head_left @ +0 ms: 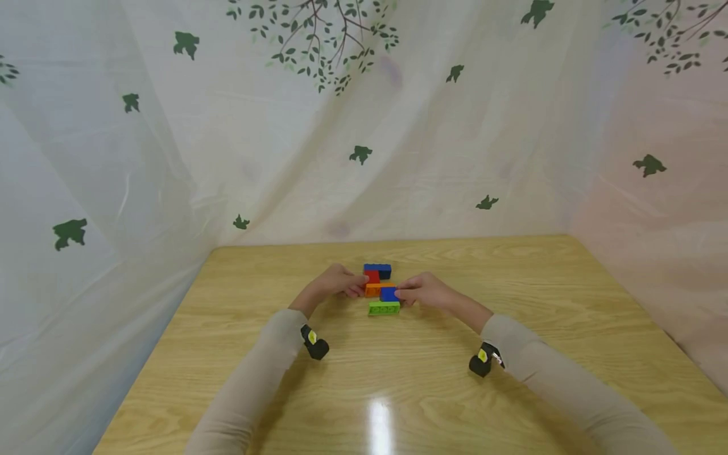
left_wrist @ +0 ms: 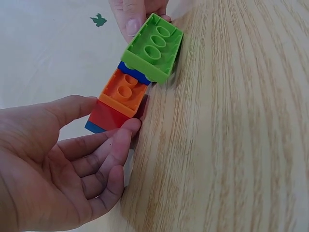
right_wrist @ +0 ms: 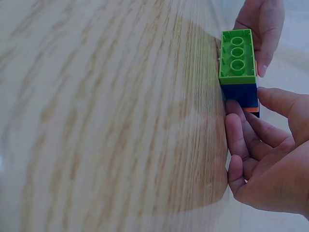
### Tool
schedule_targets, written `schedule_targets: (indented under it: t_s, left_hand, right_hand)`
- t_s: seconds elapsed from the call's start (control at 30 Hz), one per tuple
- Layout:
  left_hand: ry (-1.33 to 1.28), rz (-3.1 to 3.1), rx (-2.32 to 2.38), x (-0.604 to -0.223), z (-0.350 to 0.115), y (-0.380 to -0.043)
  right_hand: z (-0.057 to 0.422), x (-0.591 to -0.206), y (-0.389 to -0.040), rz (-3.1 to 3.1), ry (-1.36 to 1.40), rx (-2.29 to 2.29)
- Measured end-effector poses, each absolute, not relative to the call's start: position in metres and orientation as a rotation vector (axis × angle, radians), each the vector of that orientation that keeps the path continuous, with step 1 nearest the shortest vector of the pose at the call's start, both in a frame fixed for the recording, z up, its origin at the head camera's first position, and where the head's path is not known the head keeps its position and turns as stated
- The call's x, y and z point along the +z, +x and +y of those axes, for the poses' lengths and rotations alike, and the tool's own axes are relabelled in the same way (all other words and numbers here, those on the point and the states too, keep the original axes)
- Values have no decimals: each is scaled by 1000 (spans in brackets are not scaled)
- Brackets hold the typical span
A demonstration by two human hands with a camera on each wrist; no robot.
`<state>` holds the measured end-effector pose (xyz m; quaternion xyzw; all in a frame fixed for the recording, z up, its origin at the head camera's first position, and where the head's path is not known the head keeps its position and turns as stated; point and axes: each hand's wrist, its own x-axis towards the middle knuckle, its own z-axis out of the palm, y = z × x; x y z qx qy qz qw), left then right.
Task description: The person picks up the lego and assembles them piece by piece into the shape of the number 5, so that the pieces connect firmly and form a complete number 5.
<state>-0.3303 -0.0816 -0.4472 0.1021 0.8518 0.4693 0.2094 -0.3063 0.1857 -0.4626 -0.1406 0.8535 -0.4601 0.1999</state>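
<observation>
Toy building bricks stand joined in a staggered row on their sides, studs facing away. Nearest is a green brick, its hollow underside facing me. Behind it come a blue brick, an orange brick, a red brick and a far blue brick. My left hand pinches the red brick between thumb and fingers. From the other side, my right hand pinches the nearer blue brick. In the right wrist view the green brick partly hides the bricks beyond it.
The bricks are on a wood-grain table. A pale curtain printed with leaves and birds hangs behind the table's far edge and along both sides. A black wrist camera sits on the left sleeve, another camera on the right.
</observation>
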Motion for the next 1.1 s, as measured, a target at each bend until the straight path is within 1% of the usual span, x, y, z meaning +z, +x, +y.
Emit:
schedule_targets:
  t_s: [0.4, 1.1]
  left_hand:
    - [223, 2333, 1394, -455, -81, -334]
    - [260, 2412, 1358, -457, -80, -328]
  right_hand:
    - [185, -463, -306, 2394, -395, -1284]
    - [186, -463, -304, 2415, -409, -1278]
